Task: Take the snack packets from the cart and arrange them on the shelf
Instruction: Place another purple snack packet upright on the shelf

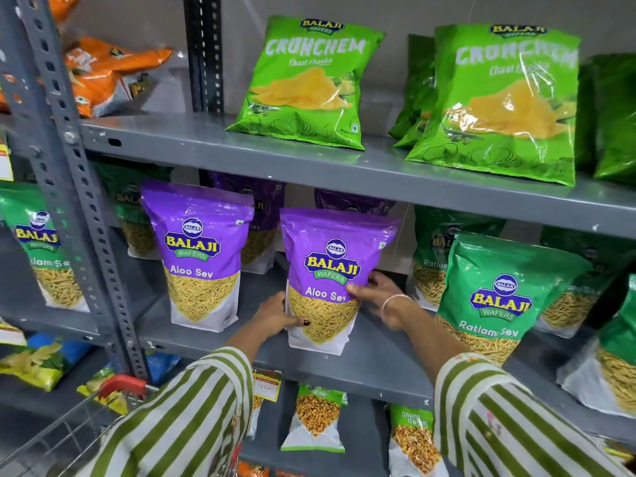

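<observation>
The left hand presses flat on the left side of a purple Aloo Sev packet, low down, with the thumb on the front. The right hand holds the right side, a bit higher, thumb on the front and fingers curled around behind. So both hands squeeze the packet between them.

The packet stands tall, its long side going from 6 o'clock up to 12 o'clock, and its bottom looks like it sits on the middle shelf, though the view there is not clear. It leans a little toward 1 o'clock.

A second purple packet stands at 9 o'clock from it, with a gap between. A green Ratlami Sev packet stands at 3 o'clock, just past the right hand. The cart is down at 7 o'clock.
</observation>
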